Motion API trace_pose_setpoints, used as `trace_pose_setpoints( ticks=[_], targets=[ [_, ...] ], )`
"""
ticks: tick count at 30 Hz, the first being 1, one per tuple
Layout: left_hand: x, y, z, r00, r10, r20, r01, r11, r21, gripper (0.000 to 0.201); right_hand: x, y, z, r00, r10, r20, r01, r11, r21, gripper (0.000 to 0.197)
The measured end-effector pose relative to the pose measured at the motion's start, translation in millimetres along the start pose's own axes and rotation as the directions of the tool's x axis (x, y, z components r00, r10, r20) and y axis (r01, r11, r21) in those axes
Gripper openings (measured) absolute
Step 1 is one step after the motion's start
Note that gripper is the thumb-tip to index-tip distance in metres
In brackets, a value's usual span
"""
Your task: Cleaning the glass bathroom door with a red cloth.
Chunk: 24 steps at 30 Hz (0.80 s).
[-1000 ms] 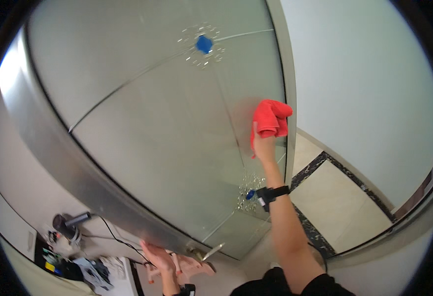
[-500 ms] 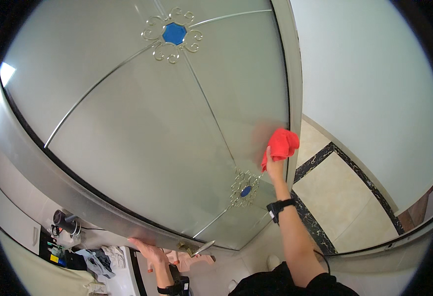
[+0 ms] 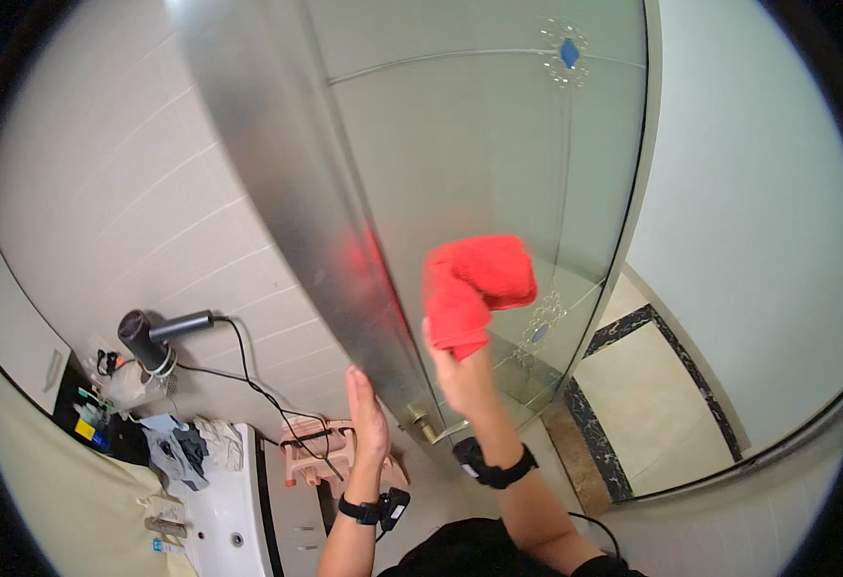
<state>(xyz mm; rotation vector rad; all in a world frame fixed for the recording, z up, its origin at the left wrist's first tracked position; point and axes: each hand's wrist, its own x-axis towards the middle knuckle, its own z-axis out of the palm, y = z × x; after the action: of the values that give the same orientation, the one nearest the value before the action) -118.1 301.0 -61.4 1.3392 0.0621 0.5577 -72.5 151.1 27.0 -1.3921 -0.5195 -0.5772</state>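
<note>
A folded red cloth (image 3: 474,279) is gripped in my right hand (image 3: 465,380), up by the frosted glass door (image 3: 450,163). The cloth hides the part of the glass behind it, so firm contact is hard to make out. My left hand (image 3: 368,418) has its fingers stretched out flat along the outer edge of the door's silver frame (image 3: 292,192). Just right of that hand is the metal door handle (image 3: 423,423), partly behind my right wrist. Blue-centred scroll ornaments (image 3: 569,54) and thin metal strips decorate the glass.
A hair dryer (image 3: 143,337) hangs on the tiled wall at left, its cord trailing down. Below are a white washbasin (image 3: 224,510), clothes (image 3: 191,452) and a pink folding stool (image 3: 321,452). Through the doorway at right lies a tiled floor (image 3: 662,394) with a dark border.
The door has swung, showing its frame edge more and the glass narrower. My right hand has brought the cloth left, toward the handle side. My left hand has moved right and up.
</note>
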Motion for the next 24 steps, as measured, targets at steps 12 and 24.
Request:
trace_pose_setpoints(
  ticks=[12, 24],
  targets=[
    [18, 30, -48, 0.862, -0.088, 0.499, 0.304, 0.877, -0.371, 0.09, -106, 31, 95, 0.998, -0.041, 0.053, 0.055, 0.956, -0.289, 0.046],
    [26, 5, -46, 0.953, -0.158, 0.259, 0.245, 0.906, -0.346, 0.067, -176, 96, 85, 0.955, 0.281, -0.099, -0.298, 0.91, -0.288, 0.03]
  ],
)
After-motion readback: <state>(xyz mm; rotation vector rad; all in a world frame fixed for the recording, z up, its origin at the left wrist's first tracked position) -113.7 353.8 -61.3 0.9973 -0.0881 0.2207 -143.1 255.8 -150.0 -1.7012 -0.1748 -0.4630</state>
